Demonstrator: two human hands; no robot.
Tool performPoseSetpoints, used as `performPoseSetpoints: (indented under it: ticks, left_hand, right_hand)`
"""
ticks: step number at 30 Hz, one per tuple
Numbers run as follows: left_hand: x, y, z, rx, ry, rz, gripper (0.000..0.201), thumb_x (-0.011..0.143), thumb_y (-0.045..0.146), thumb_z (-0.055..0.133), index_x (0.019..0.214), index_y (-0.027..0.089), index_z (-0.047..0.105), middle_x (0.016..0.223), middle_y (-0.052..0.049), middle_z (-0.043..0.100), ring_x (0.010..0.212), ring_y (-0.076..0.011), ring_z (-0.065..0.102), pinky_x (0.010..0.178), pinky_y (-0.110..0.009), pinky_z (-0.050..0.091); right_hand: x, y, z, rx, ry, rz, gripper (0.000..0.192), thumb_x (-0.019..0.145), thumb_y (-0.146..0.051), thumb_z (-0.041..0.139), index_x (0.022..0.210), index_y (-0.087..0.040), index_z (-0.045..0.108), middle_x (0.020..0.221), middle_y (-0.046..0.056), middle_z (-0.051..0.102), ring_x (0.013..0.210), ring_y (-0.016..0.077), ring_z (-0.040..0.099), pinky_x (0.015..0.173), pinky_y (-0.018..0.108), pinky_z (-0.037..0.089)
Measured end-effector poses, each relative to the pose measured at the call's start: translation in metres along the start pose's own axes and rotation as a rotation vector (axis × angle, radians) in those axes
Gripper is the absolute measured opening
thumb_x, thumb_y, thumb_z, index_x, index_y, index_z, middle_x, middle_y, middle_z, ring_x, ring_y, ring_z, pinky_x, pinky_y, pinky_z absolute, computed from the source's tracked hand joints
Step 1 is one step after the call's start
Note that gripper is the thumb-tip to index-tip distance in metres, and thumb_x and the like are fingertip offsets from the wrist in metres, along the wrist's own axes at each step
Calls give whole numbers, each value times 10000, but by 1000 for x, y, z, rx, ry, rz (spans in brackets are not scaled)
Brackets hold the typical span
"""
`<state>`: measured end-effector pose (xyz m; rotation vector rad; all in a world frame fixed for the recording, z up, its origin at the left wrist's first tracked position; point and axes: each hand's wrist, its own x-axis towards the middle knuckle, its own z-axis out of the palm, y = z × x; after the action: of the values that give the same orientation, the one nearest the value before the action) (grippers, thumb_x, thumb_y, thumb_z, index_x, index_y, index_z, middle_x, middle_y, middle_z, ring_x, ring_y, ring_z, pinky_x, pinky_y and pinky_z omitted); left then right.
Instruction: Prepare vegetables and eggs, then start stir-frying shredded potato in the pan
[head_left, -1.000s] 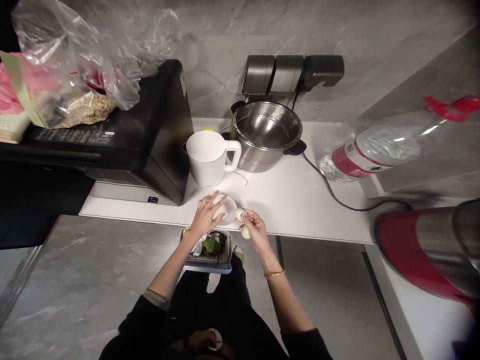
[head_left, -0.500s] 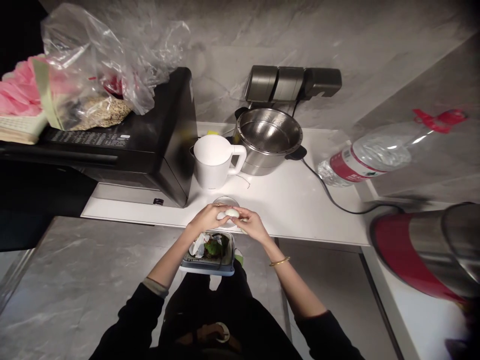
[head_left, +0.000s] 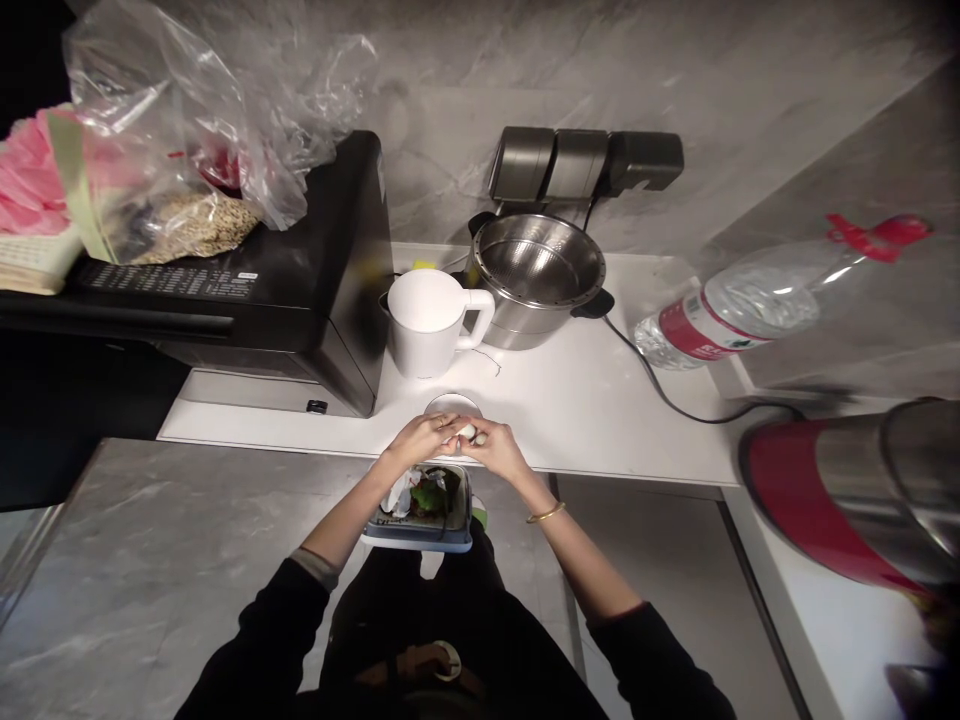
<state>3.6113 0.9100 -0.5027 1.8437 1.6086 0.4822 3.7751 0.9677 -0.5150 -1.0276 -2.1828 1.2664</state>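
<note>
A small white, rounded thing like an egg [head_left: 468,431] is held between my two hands, mostly covered by the fingers. My left hand [head_left: 427,438] closes over it from the left. From the right, my right hand [head_left: 496,448] pinches it, with a second pale bit [head_left: 480,438] showing at its fingertips. Both hands are just above a round white bowl [head_left: 452,403] near the counter's front edge, whose lower part they hide. Below them stands a small open bin [head_left: 420,540] with green scraps and crumpled white paper in it.
A white pitcher [head_left: 425,325] and a steel pot [head_left: 517,322] with a perforated insert stand behind the bowl. To the left is a black oven [head_left: 341,290] with plastic bags on top. A large water bottle [head_left: 765,300], a cord and a red-and-steel appliance [head_left: 795,490] are on the right.
My fingers have closed further over the white thing, so less of it shows. The hands have dropped slightly, and more of the bowl's far rim is visible.
</note>
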Motion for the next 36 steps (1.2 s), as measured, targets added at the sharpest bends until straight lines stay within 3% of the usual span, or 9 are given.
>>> performPoseSetpoints:
  ticks: [6, 10, 13, 18, 23, 36]
  left_hand:
    - [2, -11, 7, -65, 153, 88, 373, 743, 142, 545, 1097, 242, 608, 1156, -54, 633, 1076, -229, 584, 986, -360, 418]
    - [2, -13, 3, -131, 53, -15, 422, 735, 113, 553, 1123, 269, 605, 1242, -21, 586, 1159, -225, 534, 1033, -369, 376]
    - [0, -10, -5, -153, -2, -59, 455, 750, 114, 556, 1173, 280, 582, 1309, 4, 533, 1206, -209, 493, 1053, -365, 358]
    - [-1, -8, -18, -24, 71, 174, 427, 821, 136, 513, 1228, 261, 543, 1309, -21, 535, 1165, -186, 531, 1009, -349, 421]
    - [-1, -4, -29, 107, 167, 363, 422, 859, 171, 495, 1277, 232, 502, 1301, -52, 543, 1146, -172, 546, 985, -313, 446]
    - [-18, 37, -62, 136, 328, 409, 436, 874, 187, 494, 1303, 259, 468, 1293, -36, 551, 1149, -169, 543, 989, -333, 445]
  right_hand:
    - [3, 7, 0, -41, -15, -13, 243, 655, -172, 556, 862, -161, 683, 543, -59, 525, 463, 70, 369, 475, 187, 324]
    - [6, 11, -5, -58, -70, -71, 338, 691, -157, 531, 996, -189, 672, 774, -6, 679, 608, 130, 556, 609, 233, 441]
    - [8, 12, -10, -77, -92, -127, 402, 732, -177, 520, 1115, -232, 627, 1009, 25, 688, 822, 188, 632, 767, 302, 487]
    - [11, 9, -20, -173, -86, -247, 447, 772, -183, 513, 1215, -221, 558, 1188, 54, 618, 1062, 214, 591, 931, 364, 467]
    - [12, 0, -33, -269, -61, -330, 462, 786, -194, 533, 1247, -237, 529, 1209, 63, 599, 1067, 216, 592, 933, 374, 488]
    - [-1, -48, -59, -416, 126, -486, 373, 870, -261, 490, 1239, -238, 539, 1182, 74, 601, 1071, 207, 583, 926, 366, 511]
